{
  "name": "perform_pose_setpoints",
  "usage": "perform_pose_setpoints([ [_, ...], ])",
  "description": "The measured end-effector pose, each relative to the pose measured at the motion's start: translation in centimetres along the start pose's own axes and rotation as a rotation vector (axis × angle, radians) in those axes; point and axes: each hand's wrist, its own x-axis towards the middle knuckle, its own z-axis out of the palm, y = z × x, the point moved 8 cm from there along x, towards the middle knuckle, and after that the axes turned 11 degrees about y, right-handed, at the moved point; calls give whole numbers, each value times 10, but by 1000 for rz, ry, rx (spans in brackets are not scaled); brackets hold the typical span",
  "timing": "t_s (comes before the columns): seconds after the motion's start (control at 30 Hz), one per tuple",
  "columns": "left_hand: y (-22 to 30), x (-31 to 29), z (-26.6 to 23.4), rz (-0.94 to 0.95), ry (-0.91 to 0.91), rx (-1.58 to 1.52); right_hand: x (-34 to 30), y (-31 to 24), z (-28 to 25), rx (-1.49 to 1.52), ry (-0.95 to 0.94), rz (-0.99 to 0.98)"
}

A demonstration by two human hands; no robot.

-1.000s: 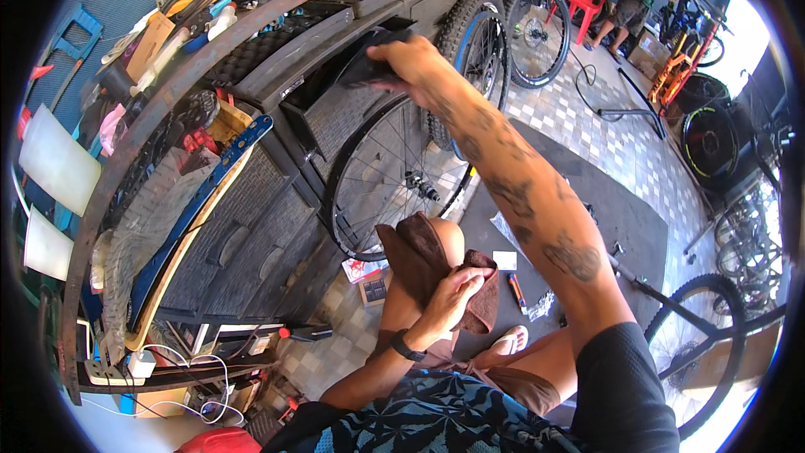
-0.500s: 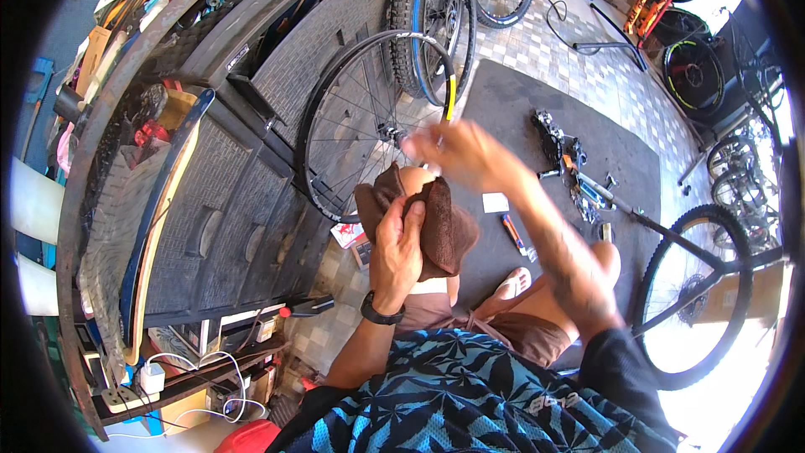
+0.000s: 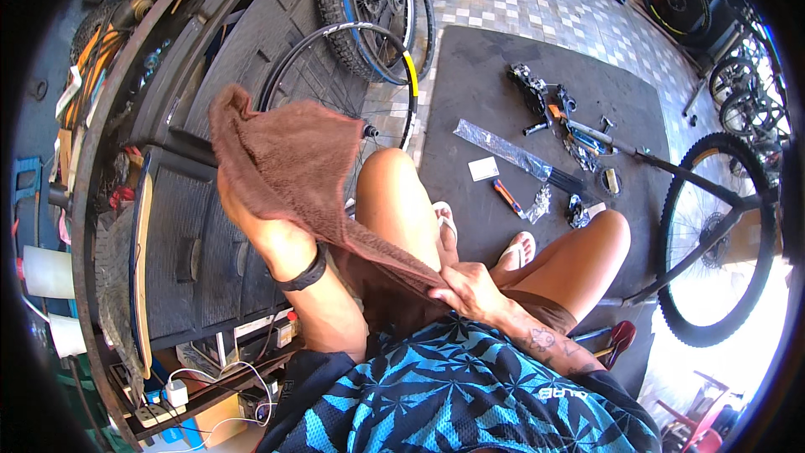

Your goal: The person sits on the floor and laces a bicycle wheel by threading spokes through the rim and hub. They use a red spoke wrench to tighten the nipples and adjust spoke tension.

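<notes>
We held one brown cloth (image 3: 289,159), a thick square of napped terry, stretched slantwise over our lap. Our left hand (image 3: 260,231) was under its upper half, draped by the fabric, so we could not tell how those fingers lay; a single black band (image 3: 303,273) circled that wrist. Our right hand (image 3: 465,288) pinched the cloth's lower corner, fingers closed on the hem just above the brown shorts (image 3: 537,310). The cloth hung in front of our left knee (image 3: 390,172) and hid part of the thigh.

Beyond our two knees lay one dark rubber mat (image 3: 478,75), flat and matte, on a floor of small pale tiles (image 3: 537,0). We counted two white sandals on our feet, the left one (image 3: 444,218) beside the right one (image 3: 513,250). On the mat were one long clear plastic sleeve (image 3: 503,147), one small white card (image 3: 484,169), one tool with an orange handle (image 3: 507,198), and a cluster of small metal parts (image 3: 553,101) we could not count.

One bare spoked rim (image 3: 335,75) with a yellow patch leaned against a black ribbed cabinet (image 3: 193,252). Behind it stood one knobby tyre (image 3: 352,0). At right, one bicycle wheel (image 3: 713,243) with a treaded tyre was upright in a black frame.
</notes>
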Motion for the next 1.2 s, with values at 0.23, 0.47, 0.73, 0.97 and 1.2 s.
perform_pose_setpoints([
  [0.23, -42, -52, 10, -488, -187, 159, -14, 42, -109, 141, 478, 317],
  [0.47, -50, -208, 57, -689, -754, 316, 30, 3, -94, 352, 533, 388],
  [0.73, -49, -217, 44, -511, -941, 453, 12, 21, -51, 798, 510, 715],
  [0.97, -21, -207, 44, -200, -1171, 590, 18, 17, -37, 1054, -3, 804],
  [1.2, -4, -194, 48, -138, -1090, 654, 19, 7, -23, 1367, 224, 990],
])
